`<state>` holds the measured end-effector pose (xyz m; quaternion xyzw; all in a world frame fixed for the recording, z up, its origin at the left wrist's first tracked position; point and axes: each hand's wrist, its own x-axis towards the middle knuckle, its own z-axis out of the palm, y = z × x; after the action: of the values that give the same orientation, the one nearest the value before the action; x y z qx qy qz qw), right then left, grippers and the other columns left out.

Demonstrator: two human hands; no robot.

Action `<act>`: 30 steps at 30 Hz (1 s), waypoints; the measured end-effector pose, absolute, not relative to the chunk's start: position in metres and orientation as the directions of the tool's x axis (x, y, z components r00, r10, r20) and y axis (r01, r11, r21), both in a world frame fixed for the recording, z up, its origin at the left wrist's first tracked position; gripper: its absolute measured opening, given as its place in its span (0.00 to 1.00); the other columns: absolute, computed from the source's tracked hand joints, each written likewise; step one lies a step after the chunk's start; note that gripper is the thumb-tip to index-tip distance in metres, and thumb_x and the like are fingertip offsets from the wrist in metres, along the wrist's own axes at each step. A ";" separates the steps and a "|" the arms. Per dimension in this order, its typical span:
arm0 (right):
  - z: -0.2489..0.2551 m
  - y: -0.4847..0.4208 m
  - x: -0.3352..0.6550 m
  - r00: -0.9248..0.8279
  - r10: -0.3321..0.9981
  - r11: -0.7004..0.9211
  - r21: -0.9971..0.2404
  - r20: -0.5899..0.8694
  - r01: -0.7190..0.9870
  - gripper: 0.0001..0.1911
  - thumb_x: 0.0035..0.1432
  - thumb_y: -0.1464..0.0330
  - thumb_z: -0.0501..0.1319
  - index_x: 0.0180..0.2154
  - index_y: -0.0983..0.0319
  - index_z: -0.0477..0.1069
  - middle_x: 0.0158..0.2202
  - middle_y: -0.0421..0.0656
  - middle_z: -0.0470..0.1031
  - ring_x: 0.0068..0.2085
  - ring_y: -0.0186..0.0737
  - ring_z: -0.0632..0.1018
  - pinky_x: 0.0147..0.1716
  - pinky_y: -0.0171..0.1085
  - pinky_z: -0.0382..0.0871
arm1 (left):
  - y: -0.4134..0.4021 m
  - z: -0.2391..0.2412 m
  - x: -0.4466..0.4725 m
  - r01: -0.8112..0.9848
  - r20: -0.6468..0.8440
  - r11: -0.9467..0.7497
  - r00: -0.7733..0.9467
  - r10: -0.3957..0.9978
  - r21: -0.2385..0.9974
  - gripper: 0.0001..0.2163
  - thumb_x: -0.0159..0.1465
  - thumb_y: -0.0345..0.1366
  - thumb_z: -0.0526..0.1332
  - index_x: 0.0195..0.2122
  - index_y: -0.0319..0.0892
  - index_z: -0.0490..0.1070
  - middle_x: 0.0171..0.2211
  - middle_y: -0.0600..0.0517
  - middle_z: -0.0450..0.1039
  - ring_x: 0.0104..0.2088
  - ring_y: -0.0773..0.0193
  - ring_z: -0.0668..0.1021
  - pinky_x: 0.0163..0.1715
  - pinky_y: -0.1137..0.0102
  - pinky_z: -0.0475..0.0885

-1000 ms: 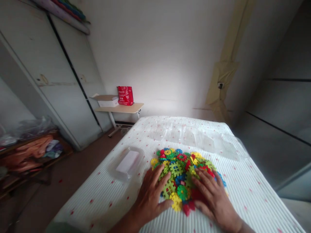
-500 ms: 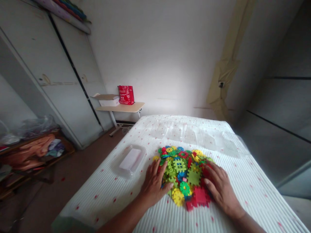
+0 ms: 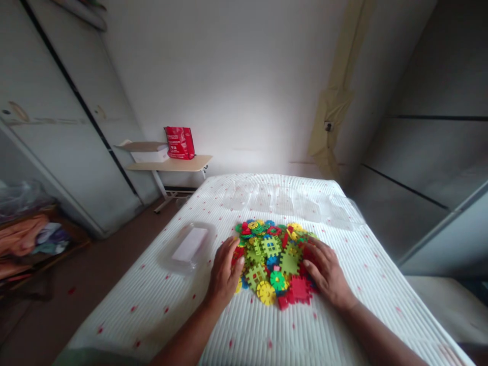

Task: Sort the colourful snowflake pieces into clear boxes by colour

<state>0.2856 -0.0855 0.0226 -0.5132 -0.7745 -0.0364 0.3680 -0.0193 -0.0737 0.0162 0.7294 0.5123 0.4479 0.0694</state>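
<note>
A heap of colourful plastic interlocking pieces [image 3: 275,259], green, red, yellow and blue, lies on the white ribbed bedcover [image 3: 263,330]. My left hand [image 3: 224,273] rests flat against the heap's left side, fingers stretched out. My right hand [image 3: 326,272] lies flat against the heap's right side, fingers spread. Neither hand grips a piece. A red piece [image 3: 297,291] and a yellow gear piece [image 3: 266,292] sit at the heap's near edge.
A clear plastic lid or tray [image 3: 188,246] lies on the bed left of the heap. A clear plastic container [image 3: 290,203] lies behind it. A small side table [image 3: 171,165] with a red bag [image 3: 179,142] stands by the wall. Wardrobe doors stand at left.
Both hands slid outward from on top of the heap to its sides, pulling back a little. The view shifted to the right and tilted.
</note>
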 end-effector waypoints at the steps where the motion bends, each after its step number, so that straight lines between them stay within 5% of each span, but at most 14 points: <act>1: 0.023 -0.086 0.285 -0.212 0.766 0.476 -0.313 0.607 0.822 0.22 0.61 0.60 0.52 0.56 0.55 0.59 0.57 0.47 0.62 0.57 0.50 0.64 0.53 0.52 0.60 | -0.074 0.016 -0.019 0.683 0.590 -0.466 0.063 0.805 0.563 0.19 0.65 0.38 0.48 0.56 0.44 0.59 0.56 0.45 0.62 0.58 0.58 0.64 0.57 0.59 0.62; 7: 0.042 -0.094 0.275 -0.291 0.705 0.544 -0.231 0.647 0.806 0.24 0.56 0.59 0.57 0.53 0.59 0.63 0.54 0.50 0.65 0.55 0.51 0.65 0.51 0.51 0.60 | -0.073 0.014 -0.020 0.685 0.626 -0.487 0.058 0.778 0.542 0.17 0.64 0.37 0.49 0.54 0.43 0.61 0.54 0.44 0.65 0.56 0.58 0.66 0.56 0.58 0.63; 12: 0.061 -0.097 0.252 -0.416 0.748 0.558 -0.150 0.517 0.816 0.21 0.54 0.60 0.59 0.49 0.59 0.68 0.47 0.49 0.71 0.47 0.49 0.70 0.48 0.50 0.60 | -0.054 0.039 -0.013 0.673 0.630 -0.498 0.062 0.774 0.547 0.15 0.64 0.36 0.49 0.50 0.43 0.65 0.50 0.46 0.69 0.52 0.60 0.70 0.53 0.62 0.66; 21: 0.064 -0.086 0.230 -0.330 0.838 0.404 -0.088 0.433 0.911 0.17 0.48 0.65 0.62 0.43 0.59 0.71 0.37 0.48 0.73 0.41 0.50 0.72 0.42 0.47 0.60 | 0.008 0.055 0.010 0.722 0.476 -0.379 0.077 0.876 0.579 0.10 0.62 0.32 0.51 0.35 0.41 0.72 0.36 0.49 0.74 0.40 0.62 0.75 0.44 0.66 0.69; 26: 0.081 -0.083 0.232 -0.348 0.878 0.419 -0.173 0.329 0.891 0.02 0.49 0.71 0.58 0.29 0.60 0.67 0.26 0.41 0.73 0.29 0.38 0.72 0.30 0.36 0.60 | 0.004 0.034 -0.002 0.709 0.465 -0.392 0.101 0.879 0.586 0.10 0.61 0.30 0.52 0.35 0.42 0.72 0.36 0.50 0.75 0.40 0.64 0.75 0.44 0.67 0.69; 30: 0.107 -0.076 0.233 -0.370 0.902 0.428 -0.355 0.222 0.831 0.07 0.51 0.72 0.56 0.23 0.60 0.62 0.21 0.37 0.68 0.23 0.32 0.68 0.22 0.32 0.56 | 0.002 0.027 -0.007 0.672 0.492 -0.422 0.098 0.865 0.608 0.09 0.60 0.30 0.52 0.36 0.43 0.72 0.38 0.50 0.75 0.41 0.64 0.75 0.45 0.67 0.70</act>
<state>0.2327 -0.0759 0.1069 -0.5268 -0.8224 0.0918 0.1940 -0.0070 0.0023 0.0266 0.7319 0.5251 0.4187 0.1150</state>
